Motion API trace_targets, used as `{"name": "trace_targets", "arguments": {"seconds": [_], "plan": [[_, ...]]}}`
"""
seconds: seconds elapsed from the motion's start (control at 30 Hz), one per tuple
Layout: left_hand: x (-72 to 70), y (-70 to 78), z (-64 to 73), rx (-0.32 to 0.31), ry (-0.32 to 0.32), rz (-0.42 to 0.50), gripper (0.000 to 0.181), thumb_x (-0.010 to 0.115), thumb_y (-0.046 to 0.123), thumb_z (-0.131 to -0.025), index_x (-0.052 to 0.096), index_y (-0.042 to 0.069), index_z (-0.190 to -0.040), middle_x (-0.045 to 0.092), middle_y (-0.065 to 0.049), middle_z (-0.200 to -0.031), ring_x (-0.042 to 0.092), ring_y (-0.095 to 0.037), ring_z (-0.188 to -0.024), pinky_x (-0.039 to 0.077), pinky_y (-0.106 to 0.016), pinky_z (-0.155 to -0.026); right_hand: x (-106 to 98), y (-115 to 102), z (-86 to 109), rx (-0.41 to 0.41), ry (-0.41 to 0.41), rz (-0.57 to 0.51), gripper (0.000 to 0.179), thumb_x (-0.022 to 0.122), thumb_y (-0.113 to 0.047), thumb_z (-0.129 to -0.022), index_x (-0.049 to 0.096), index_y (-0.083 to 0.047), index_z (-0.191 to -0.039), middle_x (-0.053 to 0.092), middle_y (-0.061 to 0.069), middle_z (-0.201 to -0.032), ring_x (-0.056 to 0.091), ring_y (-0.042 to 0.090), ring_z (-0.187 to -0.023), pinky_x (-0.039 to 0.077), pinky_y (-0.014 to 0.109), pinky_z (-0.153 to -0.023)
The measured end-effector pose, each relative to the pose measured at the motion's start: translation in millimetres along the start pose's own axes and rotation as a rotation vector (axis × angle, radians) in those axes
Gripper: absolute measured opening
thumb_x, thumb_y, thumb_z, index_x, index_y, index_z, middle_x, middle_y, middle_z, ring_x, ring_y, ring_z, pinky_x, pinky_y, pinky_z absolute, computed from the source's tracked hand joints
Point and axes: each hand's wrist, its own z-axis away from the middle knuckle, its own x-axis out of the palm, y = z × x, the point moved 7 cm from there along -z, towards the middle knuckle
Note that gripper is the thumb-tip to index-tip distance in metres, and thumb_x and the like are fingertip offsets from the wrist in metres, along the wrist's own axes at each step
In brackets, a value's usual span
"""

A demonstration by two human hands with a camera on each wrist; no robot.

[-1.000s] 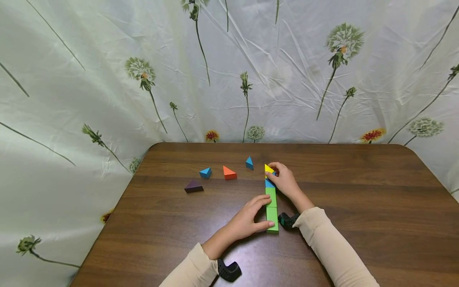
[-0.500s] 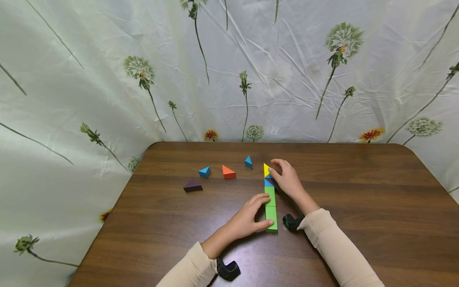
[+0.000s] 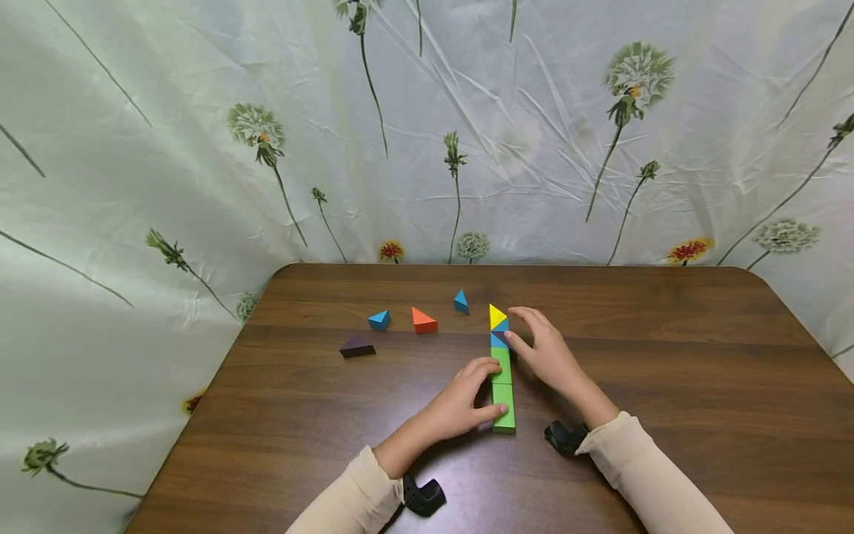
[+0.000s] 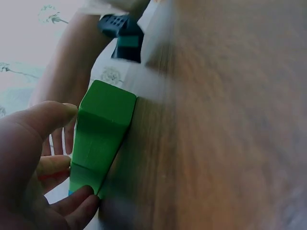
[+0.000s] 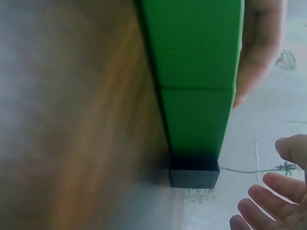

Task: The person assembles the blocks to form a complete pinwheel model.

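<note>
Two green rectangular blocks lie end to end, the near one and the far one. Beyond them the row continues with small blue and dark purple triangular blocks and a yellow triangular block at the far end. My left hand rests on the green blocks, thumb on the near one and fingertips on the far one. To the right of the row is my right hand, its fingers spread and holding nothing. In the right wrist view it stands apart from the dark purple block.
Left of the row lie a blue triangular block, an orange triangular block, another blue triangular block and a dark purple one. The brown wooden table ends at a flowered curtain.
My right hand has let go of the triangular blocks at the row's far end and drawn back to the right, uncovering them. The left hand keeps its place on the green blocks.
</note>
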Motion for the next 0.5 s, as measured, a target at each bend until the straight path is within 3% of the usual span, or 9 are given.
{"name": "trace_targets", "arguments": {"seconds": [0.13,0.3,0.5], "plan": [[-4.3,-1.4,0.1,0.007,0.031,0.047,0.052,0.061,0.032,-0.086,0.041,0.008,-0.128,0.036,-0.003,-0.134,0.033,-0.017,-0.124,0.03,-0.035,-0.099,1,-4,9.3,-0.038,-0.015,0.027,0.047,0.057,-0.019,-0.089,0.042,0.0,-0.13,0.04,0.015,-0.132,0.037,0.03,-0.121,0.033,0.05,-0.094],[-15.4,-7.3,-1.2,0.007,0.118,0.1,0.055,0.062,0.028,-0.085,0.038,0.006,-0.13,0.036,-0.005,-0.132,0.04,-0.021,-0.116,0.036,-0.035,-0.094,2,-9,22.0,-0.068,-0.065,0.036,0.052,0.057,-0.021,-0.089,0.039,0.0,-0.133,0.038,0.014,-0.135,0.035,0.03,-0.123,0.032,0.049,-0.095],[-29.8,-18.4,-4.2,-0.029,0.224,0.046,0.057,0.065,0.024,-0.083,0.039,0.002,-0.128,0.04,-0.01,-0.128,0.044,-0.024,-0.11,0.039,-0.037,-0.091,5,-14,32.7,-0.118,-0.134,0.065,0.06,0.062,-0.023,-0.086,0.036,-0.003,-0.136,0.035,0.015,-0.138,0.033,0.031,-0.124,0.031,0.05,-0.095]]}}
